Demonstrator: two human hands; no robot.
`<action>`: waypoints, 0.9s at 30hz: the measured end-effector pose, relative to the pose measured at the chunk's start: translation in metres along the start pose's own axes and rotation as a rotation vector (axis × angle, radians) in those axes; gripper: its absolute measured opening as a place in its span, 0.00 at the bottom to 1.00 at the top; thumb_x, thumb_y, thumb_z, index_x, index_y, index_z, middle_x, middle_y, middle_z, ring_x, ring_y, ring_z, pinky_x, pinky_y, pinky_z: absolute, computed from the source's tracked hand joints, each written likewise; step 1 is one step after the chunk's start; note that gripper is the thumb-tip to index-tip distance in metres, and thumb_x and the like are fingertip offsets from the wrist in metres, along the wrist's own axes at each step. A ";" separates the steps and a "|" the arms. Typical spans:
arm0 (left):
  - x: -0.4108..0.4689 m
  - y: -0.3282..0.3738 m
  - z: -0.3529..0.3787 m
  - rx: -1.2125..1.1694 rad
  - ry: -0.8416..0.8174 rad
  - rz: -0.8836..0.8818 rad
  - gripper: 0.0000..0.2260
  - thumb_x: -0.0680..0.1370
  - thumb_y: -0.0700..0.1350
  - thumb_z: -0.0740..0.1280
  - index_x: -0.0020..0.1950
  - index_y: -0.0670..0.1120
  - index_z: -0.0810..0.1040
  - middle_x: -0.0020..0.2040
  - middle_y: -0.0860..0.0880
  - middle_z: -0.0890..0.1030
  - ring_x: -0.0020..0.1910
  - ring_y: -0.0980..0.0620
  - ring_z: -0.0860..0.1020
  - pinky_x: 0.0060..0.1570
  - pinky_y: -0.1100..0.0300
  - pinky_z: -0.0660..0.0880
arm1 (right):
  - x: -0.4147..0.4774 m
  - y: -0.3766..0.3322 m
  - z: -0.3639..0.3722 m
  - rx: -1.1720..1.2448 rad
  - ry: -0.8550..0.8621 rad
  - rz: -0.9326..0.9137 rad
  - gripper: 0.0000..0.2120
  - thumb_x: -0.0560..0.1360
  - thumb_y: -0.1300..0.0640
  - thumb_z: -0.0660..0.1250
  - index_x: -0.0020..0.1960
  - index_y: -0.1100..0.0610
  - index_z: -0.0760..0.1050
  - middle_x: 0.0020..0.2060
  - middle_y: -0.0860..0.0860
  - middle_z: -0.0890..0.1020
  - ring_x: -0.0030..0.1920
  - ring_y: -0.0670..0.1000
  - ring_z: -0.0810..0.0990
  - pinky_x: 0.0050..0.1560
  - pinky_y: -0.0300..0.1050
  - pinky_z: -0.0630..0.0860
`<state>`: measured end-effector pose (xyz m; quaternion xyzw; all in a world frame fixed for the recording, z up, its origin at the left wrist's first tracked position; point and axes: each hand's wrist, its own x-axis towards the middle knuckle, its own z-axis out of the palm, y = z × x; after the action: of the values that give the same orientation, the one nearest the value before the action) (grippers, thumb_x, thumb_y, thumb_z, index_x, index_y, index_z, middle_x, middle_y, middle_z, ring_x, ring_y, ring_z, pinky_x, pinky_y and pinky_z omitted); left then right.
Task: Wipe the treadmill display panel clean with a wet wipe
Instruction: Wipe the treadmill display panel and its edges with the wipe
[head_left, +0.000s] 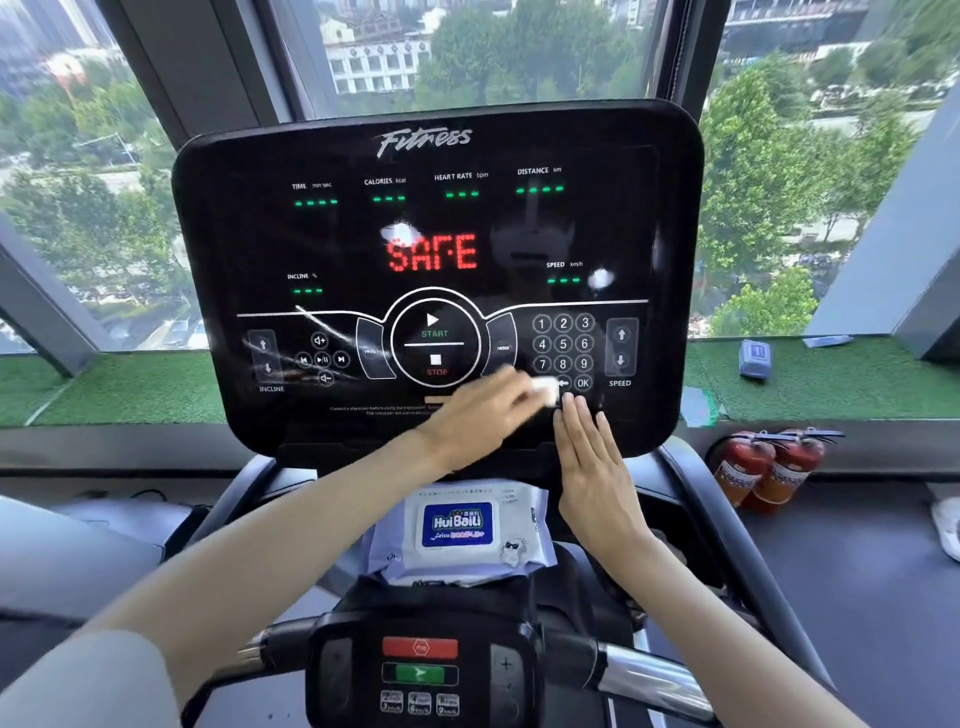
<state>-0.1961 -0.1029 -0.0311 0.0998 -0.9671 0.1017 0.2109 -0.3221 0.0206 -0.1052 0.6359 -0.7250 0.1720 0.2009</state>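
Low on the display panel (436, 234), beside the keypad (563, 344), wet wipe (545, 388) under the blurred left hand (467, 418); pinched or pressed, impossible to tell. Flat right hand (595, 467), fingers (584, 423) straight, tips on the panel's lower edge. Streaky smears (317, 340) across the glass. Below, wipe pack (457, 525); beyond, turf ledge (857, 387), fire extinguishers (769, 465), windows (467, 52).

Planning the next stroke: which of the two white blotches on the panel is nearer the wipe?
The blotch beside the SPEED readout, above the keypad where the wipe is; the other blotch sits higher, over SAFE.
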 end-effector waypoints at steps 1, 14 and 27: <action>0.002 -0.003 -0.004 0.035 -0.057 0.109 0.15 0.77 0.37 0.52 0.56 0.40 0.76 0.44 0.45 0.75 0.42 0.49 0.70 0.33 0.56 0.75 | 0.000 0.000 0.000 0.001 -0.001 0.003 0.29 0.69 0.69 0.44 0.69 0.72 0.62 0.71 0.66 0.63 0.72 0.63 0.60 0.69 0.59 0.57; 0.034 -0.012 -0.019 -0.018 0.089 -0.126 0.16 0.76 0.35 0.54 0.56 0.40 0.78 0.43 0.44 0.74 0.42 0.48 0.71 0.30 0.53 0.74 | 0.000 -0.001 -0.003 -0.001 0.001 0.016 0.30 0.68 0.69 0.43 0.69 0.72 0.63 0.70 0.66 0.63 0.72 0.62 0.61 0.69 0.59 0.56; 0.059 -0.007 -0.017 -0.143 0.320 -0.423 0.22 0.73 0.29 0.59 0.65 0.44 0.73 0.46 0.46 0.73 0.46 0.53 0.68 0.37 0.57 0.74 | 0.000 -0.003 -0.002 0.012 -0.019 0.035 0.30 0.69 0.68 0.43 0.68 0.71 0.64 0.70 0.65 0.64 0.72 0.62 0.61 0.70 0.58 0.56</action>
<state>-0.2406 -0.1146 0.0103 0.2668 -0.8840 0.0013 0.3839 -0.3194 0.0211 -0.1034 0.6260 -0.7368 0.1738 0.1870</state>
